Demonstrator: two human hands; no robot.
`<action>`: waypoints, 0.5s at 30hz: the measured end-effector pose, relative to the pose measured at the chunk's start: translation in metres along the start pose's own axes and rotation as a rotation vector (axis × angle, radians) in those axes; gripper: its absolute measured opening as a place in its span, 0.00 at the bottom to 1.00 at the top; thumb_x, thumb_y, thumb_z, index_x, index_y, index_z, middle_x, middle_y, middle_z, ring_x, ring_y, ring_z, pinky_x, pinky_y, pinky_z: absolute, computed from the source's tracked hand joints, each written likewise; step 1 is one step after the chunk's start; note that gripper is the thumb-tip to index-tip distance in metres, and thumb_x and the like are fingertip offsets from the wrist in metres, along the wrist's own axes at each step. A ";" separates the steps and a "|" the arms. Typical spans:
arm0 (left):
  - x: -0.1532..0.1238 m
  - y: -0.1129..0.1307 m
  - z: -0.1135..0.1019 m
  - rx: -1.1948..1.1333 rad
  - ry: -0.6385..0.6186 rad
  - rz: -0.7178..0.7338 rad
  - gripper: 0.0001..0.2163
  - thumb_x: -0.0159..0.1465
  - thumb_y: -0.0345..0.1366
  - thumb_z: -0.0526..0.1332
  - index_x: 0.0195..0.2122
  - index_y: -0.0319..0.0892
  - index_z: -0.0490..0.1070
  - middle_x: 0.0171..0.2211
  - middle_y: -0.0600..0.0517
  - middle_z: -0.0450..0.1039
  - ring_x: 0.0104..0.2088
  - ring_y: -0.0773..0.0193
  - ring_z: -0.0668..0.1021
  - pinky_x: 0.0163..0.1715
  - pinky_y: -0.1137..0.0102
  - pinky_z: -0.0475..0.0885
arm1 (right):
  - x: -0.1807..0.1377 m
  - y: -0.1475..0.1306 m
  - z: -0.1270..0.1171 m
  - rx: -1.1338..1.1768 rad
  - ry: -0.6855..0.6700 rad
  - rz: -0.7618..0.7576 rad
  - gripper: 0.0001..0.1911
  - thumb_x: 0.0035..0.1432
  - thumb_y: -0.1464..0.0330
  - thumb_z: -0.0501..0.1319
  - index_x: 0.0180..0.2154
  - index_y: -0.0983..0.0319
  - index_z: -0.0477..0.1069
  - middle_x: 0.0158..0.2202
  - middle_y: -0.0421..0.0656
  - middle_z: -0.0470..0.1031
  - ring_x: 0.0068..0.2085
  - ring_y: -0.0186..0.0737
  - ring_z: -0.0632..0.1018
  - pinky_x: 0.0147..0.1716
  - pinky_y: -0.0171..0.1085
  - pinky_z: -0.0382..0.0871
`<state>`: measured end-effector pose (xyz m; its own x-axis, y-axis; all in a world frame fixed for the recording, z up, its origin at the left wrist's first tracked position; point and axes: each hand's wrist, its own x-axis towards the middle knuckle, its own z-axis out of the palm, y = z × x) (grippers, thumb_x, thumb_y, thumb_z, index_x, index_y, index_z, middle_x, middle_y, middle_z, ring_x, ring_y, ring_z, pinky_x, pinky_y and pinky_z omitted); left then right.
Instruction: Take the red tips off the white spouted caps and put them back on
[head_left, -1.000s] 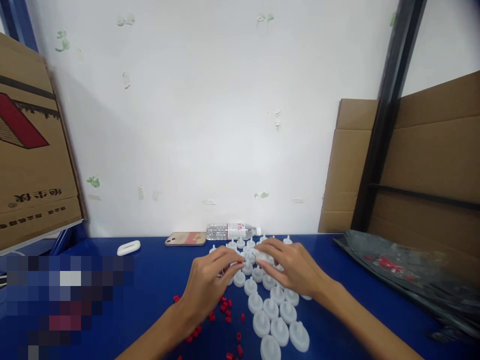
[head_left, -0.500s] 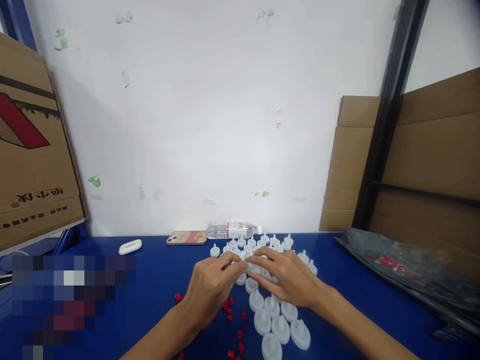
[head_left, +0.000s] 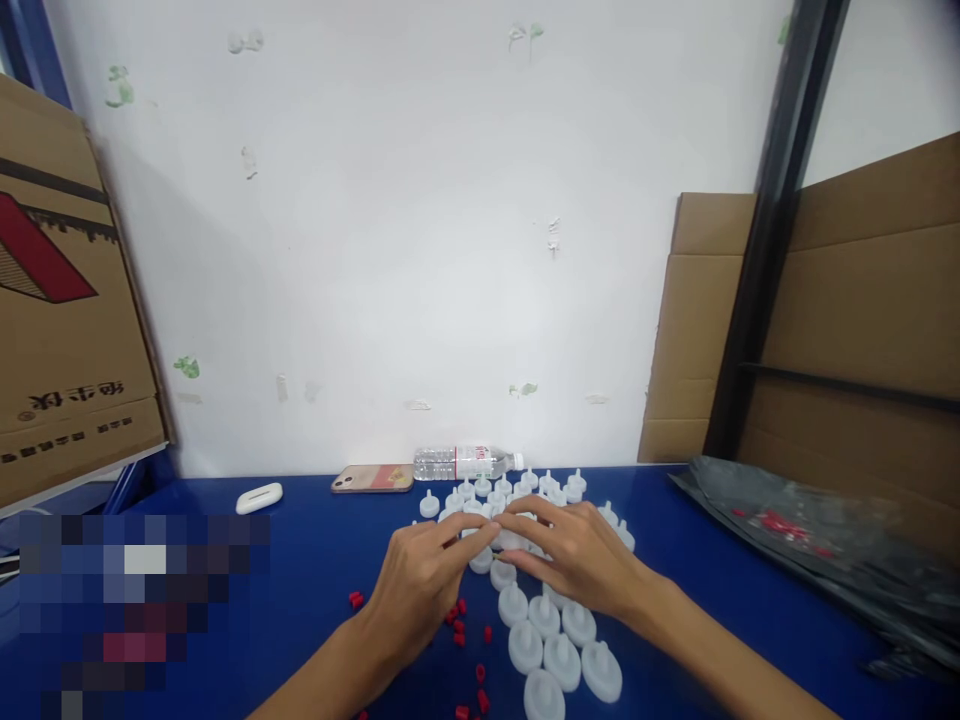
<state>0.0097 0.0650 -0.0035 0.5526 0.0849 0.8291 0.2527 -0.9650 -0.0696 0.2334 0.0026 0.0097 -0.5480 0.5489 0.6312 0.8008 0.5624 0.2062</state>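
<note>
- Bench (head_left: 315, 560): glossy blue, open room on its left half, back edge tight against the wall.
- Bag (head_left: 825, 550): crinkly black plastic crowding the right edge.
- Left hand (head_left: 424, 590) and right hand (head_left: 581, 560): together, fingertips pinched on one cap (head_left: 508, 540) mid-bench.
- Caps (head_left: 562, 655): matte white discs with a nub, in rows around the hands.
- The cap itself: same white, mostly hidden by fingers.
- Plugs (head_left: 459, 630): tiny red cylinders, scattered by the left hand.

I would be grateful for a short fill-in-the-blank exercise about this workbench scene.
1. The table is ___ in colour.
2. The water bottle lies on its ___.
3. The small loose pieces near the left hand are ___.
Missing words: blue, side, red.
</note>
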 end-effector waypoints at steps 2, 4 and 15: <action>0.003 0.002 0.001 -0.185 -0.009 -0.140 0.15 0.71 0.28 0.52 0.48 0.46 0.78 0.42 0.47 0.81 0.29 0.67 0.80 0.28 0.75 0.74 | -0.001 0.003 0.002 -0.029 0.038 -0.003 0.15 0.71 0.59 0.55 0.53 0.59 0.70 0.47 0.46 0.78 0.32 0.34 0.80 0.24 0.31 0.67; 0.006 0.005 0.001 -0.429 -0.032 -0.379 0.11 0.70 0.32 0.57 0.42 0.45 0.81 0.41 0.48 0.80 0.25 0.69 0.78 0.26 0.75 0.74 | -0.002 0.004 0.002 -0.054 0.093 -0.020 0.14 0.71 0.62 0.55 0.53 0.59 0.70 0.48 0.46 0.79 0.28 0.31 0.79 0.23 0.30 0.67; 0.013 0.022 -0.003 -0.937 -0.284 -0.905 0.37 0.57 0.37 0.71 0.67 0.43 0.59 0.22 0.56 0.76 0.20 0.66 0.77 0.19 0.76 0.67 | 0.000 -0.009 -0.002 0.000 0.322 -0.190 0.14 0.68 0.75 0.54 0.48 0.59 0.75 0.52 0.46 0.79 0.27 0.30 0.80 0.20 0.31 0.69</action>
<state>0.0198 0.0444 0.0072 0.6550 0.7201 0.2291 0.0414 -0.3369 0.9406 0.2268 -0.0036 0.0089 -0.5826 0.2121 0.7846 0.6923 0.6351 0.3425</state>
